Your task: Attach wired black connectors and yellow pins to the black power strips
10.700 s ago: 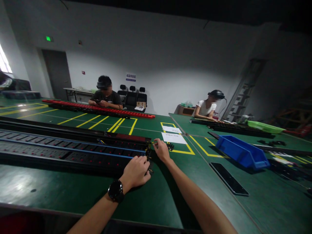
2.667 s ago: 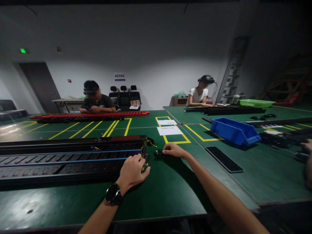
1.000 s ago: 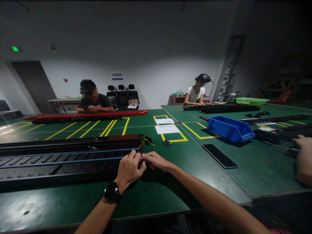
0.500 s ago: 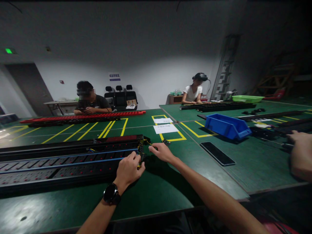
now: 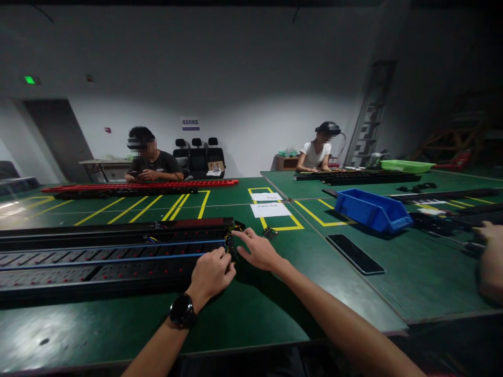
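Observation:
Long black power strips with rows of sockets, red dots and blue edges lie at the left. My left hand, wearing a watch, has curled fingers closed at the near corner of the strips' right end; what they pinch is hidden. At that same end, thin yellow and black wires stick out. My right hand is beside them, its index finger stretched toward the wires and its thumb apart. A small dark part lies just behind my right hand.
A black phone and a blue bin stand to the right. Paper sheets lie on the green table. Another person's hand shows at the right edge. Two people sit across, near a red rack and a green tray.
My right hand has moved slightly left toward the strip's end, its pinched fingers now spread with the index finger extended. My left hand stays at the corner. The view has shifted slightly.

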